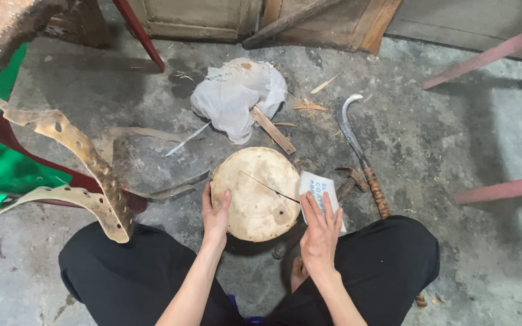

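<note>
At nine o'clock of the round hide-covered drum [255,193], standing on the concrete floor [442,139] between the knees, the left hand [215,214] grips its rim. At three o'clock the right hand [320,232] presses a sandpaper sheet [316,188], fingers flat, touching the rim.

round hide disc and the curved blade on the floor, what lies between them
In the head view, a white sheet under the right hand and a hammer lie between round hide disc and curved blade.

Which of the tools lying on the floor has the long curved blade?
The sickle right of the round disc, with a wrapped handle; the hammer beside it is short, with no blade.
</note>
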